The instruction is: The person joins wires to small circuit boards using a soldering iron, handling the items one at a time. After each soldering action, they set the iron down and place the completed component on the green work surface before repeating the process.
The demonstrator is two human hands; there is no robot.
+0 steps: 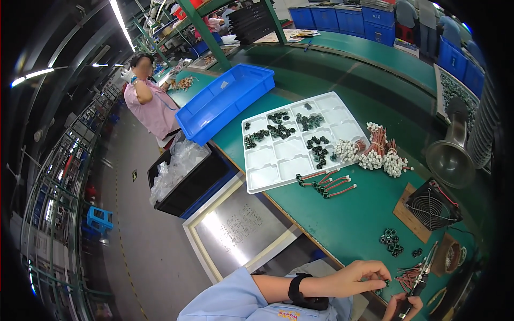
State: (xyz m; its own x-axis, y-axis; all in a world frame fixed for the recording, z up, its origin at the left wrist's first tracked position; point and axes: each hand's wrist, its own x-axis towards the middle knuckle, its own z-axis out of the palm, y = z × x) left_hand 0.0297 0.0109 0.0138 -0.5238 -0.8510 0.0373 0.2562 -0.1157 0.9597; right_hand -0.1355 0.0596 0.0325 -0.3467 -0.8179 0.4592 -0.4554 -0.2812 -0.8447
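Observation:
My left hand [360, 279], with a black band at its wrist, pinches a small green-and-black part [386, 283] between thumb and fingertips. Close by, at the lower right, my right hand [402, 307] is closed around a slim black-handled tool [418, 284], whose long metal end points up and away; its exact kind is unclear. Red wires [408, 278] lie in a bunch beside the tool. Slightly farther off on the green table are loose green-and-black parts [392, 242]. Several finished-looking pieces with red leads and white plugs [334, 185] lie in a row near the tray.
A white compartment tray [284, 151] holds more small parts. Bundles of white-plugged wires [375, 152] lie beside it. At right stand a black fan [432, 206] and a metal funnel hood [451, 160]. A blue bin [225, 101] sits beyond; a person in pink [152, 107] is farther left.

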